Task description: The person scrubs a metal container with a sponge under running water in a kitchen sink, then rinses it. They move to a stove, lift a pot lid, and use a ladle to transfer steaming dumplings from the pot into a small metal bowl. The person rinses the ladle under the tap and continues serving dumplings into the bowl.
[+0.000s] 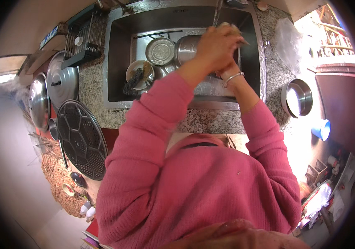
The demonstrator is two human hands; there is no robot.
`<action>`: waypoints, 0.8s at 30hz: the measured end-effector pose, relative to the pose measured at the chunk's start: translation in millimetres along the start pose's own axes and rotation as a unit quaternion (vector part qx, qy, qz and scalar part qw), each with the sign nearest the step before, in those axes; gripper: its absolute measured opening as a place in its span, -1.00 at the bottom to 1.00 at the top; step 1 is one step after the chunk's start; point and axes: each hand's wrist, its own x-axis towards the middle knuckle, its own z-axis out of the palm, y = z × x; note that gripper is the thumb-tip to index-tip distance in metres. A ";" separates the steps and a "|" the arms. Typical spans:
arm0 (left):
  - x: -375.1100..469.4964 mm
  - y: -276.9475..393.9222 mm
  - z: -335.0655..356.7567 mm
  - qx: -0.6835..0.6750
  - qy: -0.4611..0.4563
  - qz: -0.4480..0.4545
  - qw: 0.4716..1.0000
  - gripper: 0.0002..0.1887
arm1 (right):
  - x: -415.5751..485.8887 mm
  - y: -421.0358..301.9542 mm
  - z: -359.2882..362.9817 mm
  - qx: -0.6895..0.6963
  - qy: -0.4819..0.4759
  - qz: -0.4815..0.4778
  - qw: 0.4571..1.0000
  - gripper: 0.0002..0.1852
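Observation:
Over the steel sink (pixel 183 105), my hands are pressed together under a running stream of water (pixel 217 15). My left hand (pixel 215 46) is closed over a pale yellowish item (pixel 232 28), blurred, perhaps a cloth or sponge. My right hand (pixel 227 69), with a bangle at its wrist, is mostly hidden behind the left; its grip does not show. Beneath them a steel pot (pixel 186 51) lies on its side in the basin. Left of it are a round embossed metal dish (pixel 161 51) and a small bowl (pixel 133 74) with a dark mesh scrubber (pixel 136 77) on it.
A dish rack (pixel 84 46) stands left of the sink, near large metal lids (pixel 62 81) and a perforated dark disc (pixel 81 140). On the right are a clear plastic bag (pixel 288 43), a steel bowl (pixel 298 98) and a blue cup (pixel 321 129). Granite counter (pixel 208 119) borders the sink.

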 end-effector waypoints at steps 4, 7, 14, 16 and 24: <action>-21.6 -42.9 0.7 -0.184 0.040 -0.196 0.962 -0.72 | 24.1 -8.2 -21.7 -0.215 -0.030 0.075 0.973 -0.79; -45.0 -63.5 14.7 -0.279 0.070 -0.308 0.907 -0.71 | 36.2 -1.4 -19.0 -0.405 -0.053 -0.042 0.912 -0.76; -96.5 -73.0 27.6 -0.405 0.047 -0.434 0.803 -0.69 | 40.3 35.5 -4.9 -0.653 -0.122 -0.072 0.744 -0.64; -100.2 -75.3 25.3 -0.357 0.041 -0.437 0.824 -0.69 | 42.5 41.9 -8.0 -0.670 -0.107 -0.145 0.720 -0.64; -95.6 -79.9 1.5 -0.272 0.134 -0.420 0.855 -0.60 | 60.2 -14.6 -67.5 -0.432 0.017 -0.180 0.883 -0.77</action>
